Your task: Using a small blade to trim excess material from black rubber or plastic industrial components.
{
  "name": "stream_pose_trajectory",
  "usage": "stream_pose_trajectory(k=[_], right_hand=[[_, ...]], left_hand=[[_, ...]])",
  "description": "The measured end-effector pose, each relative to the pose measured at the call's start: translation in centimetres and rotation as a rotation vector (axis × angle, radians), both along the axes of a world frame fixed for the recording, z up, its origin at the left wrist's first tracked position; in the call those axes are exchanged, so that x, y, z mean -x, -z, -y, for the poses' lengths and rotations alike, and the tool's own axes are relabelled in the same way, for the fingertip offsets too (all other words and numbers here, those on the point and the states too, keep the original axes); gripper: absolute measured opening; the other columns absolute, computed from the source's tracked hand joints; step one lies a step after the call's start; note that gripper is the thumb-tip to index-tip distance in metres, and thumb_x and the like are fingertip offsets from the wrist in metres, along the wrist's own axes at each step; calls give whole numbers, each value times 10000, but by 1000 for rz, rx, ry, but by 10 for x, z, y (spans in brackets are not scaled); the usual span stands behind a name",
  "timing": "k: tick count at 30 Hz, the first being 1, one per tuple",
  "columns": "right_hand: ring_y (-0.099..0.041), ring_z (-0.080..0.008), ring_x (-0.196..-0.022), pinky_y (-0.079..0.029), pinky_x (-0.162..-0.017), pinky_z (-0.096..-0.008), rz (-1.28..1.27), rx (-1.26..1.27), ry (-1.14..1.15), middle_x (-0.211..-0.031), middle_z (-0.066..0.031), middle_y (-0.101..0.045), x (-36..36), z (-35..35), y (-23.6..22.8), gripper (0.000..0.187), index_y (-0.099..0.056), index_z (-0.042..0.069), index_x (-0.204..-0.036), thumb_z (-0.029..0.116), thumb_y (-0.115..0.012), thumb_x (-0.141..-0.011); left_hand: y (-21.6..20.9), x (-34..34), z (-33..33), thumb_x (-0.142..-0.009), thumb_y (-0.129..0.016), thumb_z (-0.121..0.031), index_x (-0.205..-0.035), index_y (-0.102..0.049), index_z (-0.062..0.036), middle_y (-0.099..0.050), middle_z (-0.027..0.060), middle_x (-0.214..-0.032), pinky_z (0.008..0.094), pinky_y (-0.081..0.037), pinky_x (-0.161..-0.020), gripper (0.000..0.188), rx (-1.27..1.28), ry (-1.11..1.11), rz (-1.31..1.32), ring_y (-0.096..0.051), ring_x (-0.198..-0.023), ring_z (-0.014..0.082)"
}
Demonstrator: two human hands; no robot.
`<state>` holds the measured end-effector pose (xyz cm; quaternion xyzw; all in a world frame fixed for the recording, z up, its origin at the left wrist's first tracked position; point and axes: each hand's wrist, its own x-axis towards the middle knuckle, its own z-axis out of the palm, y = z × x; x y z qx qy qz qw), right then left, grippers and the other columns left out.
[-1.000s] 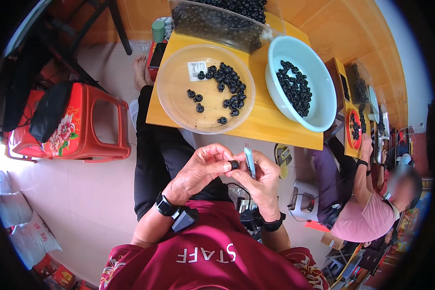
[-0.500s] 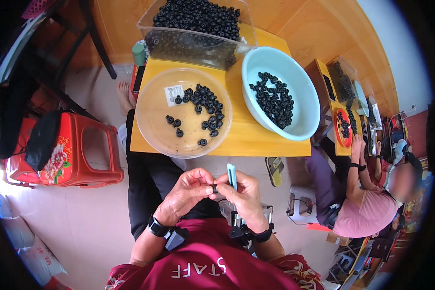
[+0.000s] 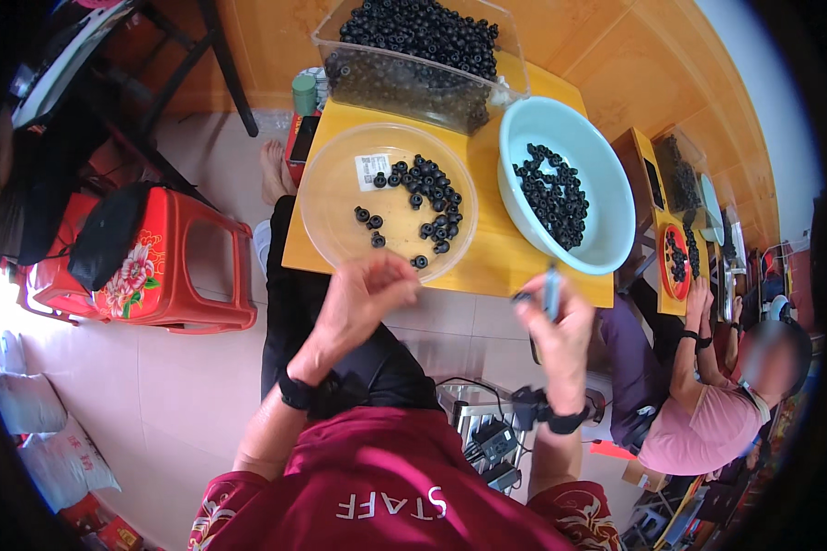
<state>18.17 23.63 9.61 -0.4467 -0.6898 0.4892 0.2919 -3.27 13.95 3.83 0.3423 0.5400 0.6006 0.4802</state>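
My left hand is at the near rim of a round clear plastic tray, its thumb and fingers apart and nothing seen between them. Inside the tray lie several small black knobbed parts. My right hand, slightly blurred, is closed around a slim light-blue tool that points upward; its exact kind is unclear. A small black part shows at that hand's fingertips. Just beyond is a pale blue basin holding a heap of the same black parts.
A clear bin full of black parts stands at the back of the yellow table. To the left is a red plastic stool with a black cap-like item. On the right a co-worker in pink works at another table with a red tray.
My hands were together over my lap around a small black part. They have separated: the left moved up toward the clear tray, the right moved right toward the basin with the tool. The view has shifted.
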Motion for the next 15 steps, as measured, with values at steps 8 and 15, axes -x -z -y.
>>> stream_pose_trajectory(k=[8,15], right_hand=[[-443,-32,-653,-362,-555,-160,-15,-508,276,-746,29,-499,-2,-58,-1,292,-595,23,-1055,75,-677,-780],[-413,-39,-617,-335,-535,-195,66,-253,229,-735,26,-542,-7,-1,52,169,-635,-2,-938,70,-666,-788]], left_hand=[[34,10,-50,-693,-627,-70,-881,-619,-15,-591,153,-823,370,-469,-703,196,-26,8,-903,-593,-772,305],[46,5,-61,-678,-624,-70,-843,-575,-28,-574,128,-792,377,-456,-678,177,-16,59,-974,-577,-764,296]])
